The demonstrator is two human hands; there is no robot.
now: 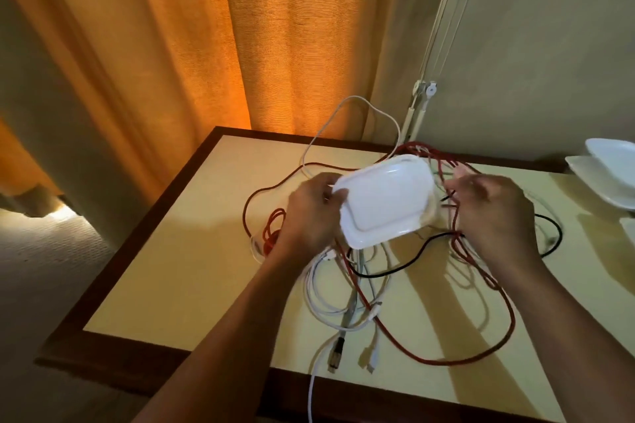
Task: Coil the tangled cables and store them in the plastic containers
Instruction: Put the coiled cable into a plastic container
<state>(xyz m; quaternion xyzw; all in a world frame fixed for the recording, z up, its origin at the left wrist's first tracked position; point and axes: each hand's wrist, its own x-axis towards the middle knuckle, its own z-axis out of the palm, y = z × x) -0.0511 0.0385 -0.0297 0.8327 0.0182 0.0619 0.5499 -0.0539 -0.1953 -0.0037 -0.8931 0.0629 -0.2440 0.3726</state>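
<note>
Gripping the left rim of a white plastic container point(385, 199), the left hand point(312, 206) holds it tilted above the tangle. The right hand point(491, 206) sits at the container's right side with its fingers curled, but it is blurred, so whether it grasps anything cannot be told. Beneath them a red cable point(481, 347), white cable point(319, 288) and black cable point(412, 257) lie knotted on the table point(171, 251). More containers point(604, 175) rest at the right edge, and a curtain point(206, 45) hangs behind.

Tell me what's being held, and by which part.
The left hand grips the white container by its left edge. The right hand is blurred beside its right end; its hold cannot be told.
</note>
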